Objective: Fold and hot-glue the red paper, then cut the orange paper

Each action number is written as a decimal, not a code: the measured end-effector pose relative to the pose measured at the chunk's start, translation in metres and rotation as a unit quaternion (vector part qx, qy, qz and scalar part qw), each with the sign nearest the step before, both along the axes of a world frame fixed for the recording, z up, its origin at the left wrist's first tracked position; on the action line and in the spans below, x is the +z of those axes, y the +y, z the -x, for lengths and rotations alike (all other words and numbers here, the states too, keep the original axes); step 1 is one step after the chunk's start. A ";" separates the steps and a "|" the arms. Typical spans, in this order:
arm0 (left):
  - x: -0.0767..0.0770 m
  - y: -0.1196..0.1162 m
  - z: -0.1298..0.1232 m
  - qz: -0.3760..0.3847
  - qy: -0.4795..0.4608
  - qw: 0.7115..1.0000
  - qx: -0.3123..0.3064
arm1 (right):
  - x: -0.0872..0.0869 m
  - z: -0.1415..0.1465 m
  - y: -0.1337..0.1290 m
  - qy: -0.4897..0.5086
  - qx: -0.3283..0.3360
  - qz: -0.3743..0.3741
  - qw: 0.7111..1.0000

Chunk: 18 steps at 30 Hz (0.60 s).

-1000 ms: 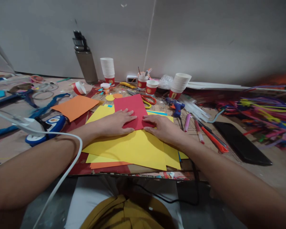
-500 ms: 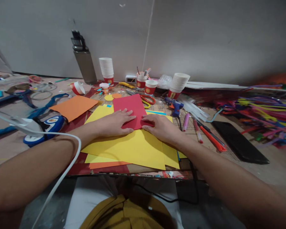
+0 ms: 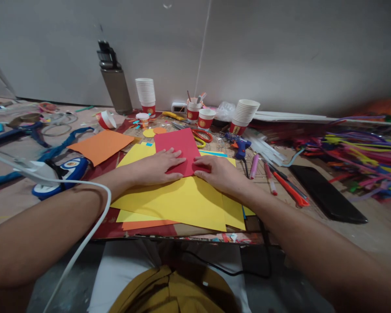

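A folded-looking sheet of red paper (image 3: 185, 145) lies over a stack of yellow paper (image 3: 179, 202) in front of me. My left hand (image 3: 161, 166) rests flat on the red paper's lower left part, its fingers stretched and slightly spread. On the opposite side, my right hand (image 3: 217, 171) is curled at the red paper's lower right edge, thumb and forefinger on the sheet. Fingertips of both hands point toward each other across a narrow strip of red. Orange paper (image 3: 150, 224) peeks out beneath the yellow stack at the table's front edge.
Behind the paper are scissors (image 3: 204, 135), paper cups (image 3: 206, 118) and a blue glue gun (image 3: 242, 148). A phone (image 3: 327, 193), a red cutter (image 3: 291, 191) and pipe cleaners (image 3: 371, 161) lie right. At left are an orange sheet (image 3: 101, 145), a bottle (image 3: 116, 91) and a white cable (image 3: 106, 208).
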State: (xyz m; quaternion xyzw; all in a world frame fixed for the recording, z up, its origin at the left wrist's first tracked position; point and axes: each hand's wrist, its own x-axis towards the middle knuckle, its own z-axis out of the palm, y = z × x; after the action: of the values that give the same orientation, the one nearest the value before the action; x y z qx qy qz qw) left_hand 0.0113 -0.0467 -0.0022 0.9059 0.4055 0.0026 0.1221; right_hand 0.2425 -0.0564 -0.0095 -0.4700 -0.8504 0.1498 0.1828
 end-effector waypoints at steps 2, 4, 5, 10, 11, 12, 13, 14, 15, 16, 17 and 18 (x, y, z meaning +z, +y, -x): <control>-0.001 0.000 0.000 0.000 0.004 1.000 -0.001 | 0.001 0.001 0.000 -0.002 -0.003 0.003 1.000; 0.000 0.000 0.000 0.001 0.007 1.000 0.001 | 0.001 0.001 0.000 -0.004 -0.003 0.006 1.000; 0.000 0.000 0.000 0.001 0.009 1.000 0.001 | 0.001 0.002 0.000 -0.004 -0.002 0.007 1.000; 0.004 -0.001 0.000 0.010 0.017 1.000 0.005 | 0.002 0.001 0.000 -0.006 -0.002 0.010 1.000; 0.004 -0.001 0.000 0.012 0.017 1.000 0.004 | 0.002 0.001 -0.001 -0.007 -0.003 0.010 1.000; 0.004 -0.001 0.000 0.012 0.016 1.000 0.003 | 0.002 0.001 -0.001 -0.008 -0.003 0.010 1.000; 0.004 -0.001 0.001 0.013 0.015 1.000 0.002 | 0.003 0.002 -0.002 -0.008 -0.002 0.009 1.000; 0.003 -0.001 0.001 0.013 0.014 1.000 0.001 | 0.003 0.002 -0.002 -0.008 0.000 0.008 1.000; 0.002 0.000 0.002 0.014 0.012 1.000 0.000 | 0.003 0.002 -0.002 -0.008 0.002 0.006 1.000; 0.001 0.000 0.002 0.014 0.009 1.000 0.000 | 0.003 0.002 -0.002 -0.008 0.004 0.005 1.000; 0.001 0.001 0.003 0.014 0.006 1.000 -0.001 | 0.003 0.002 -0.002 -0.007 0.005 0.003 1.000; 0.000 0.001 0.003 0.014 0.002 1.000 -0.001 | 0.002 0.002 -0.001 -0.007 0.002 0.002 1.000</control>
State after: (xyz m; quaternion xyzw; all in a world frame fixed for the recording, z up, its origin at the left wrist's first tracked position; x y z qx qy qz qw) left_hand 0.0078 -0.0453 -0.0024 0.9045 0.4047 -0.0051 0.1344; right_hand 0.2403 -0.0579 -0.0073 -0.4695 -0.8524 0.1487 0.1757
